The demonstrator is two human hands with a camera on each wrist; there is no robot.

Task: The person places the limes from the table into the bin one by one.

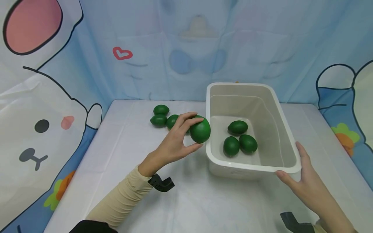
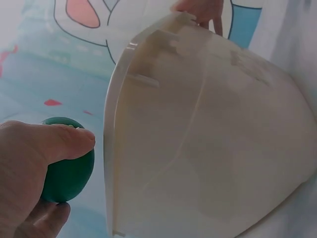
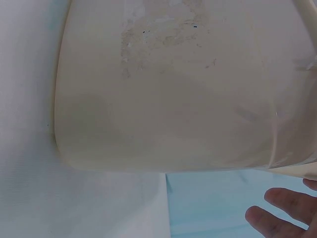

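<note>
One green fruit (image 1: pixel 200 130) pinched between thumb and fingers of the left hand (image 1: pixel 174 142), held just outside the left wall of the white bin (image 1: pixel 284 129), near its rim. Inside the bin — three more green fruits (image 1: pixel 240 139), close together on the floor. Three others on the table (image 1: pixel 122 155) in a cluster (image 1: pixel 161 117) behind the left hand. Right hand (image 1: pixel 306 181) spread, fingers straight, pressed against the bin's near right corner — thumb along the front rim.
</note>
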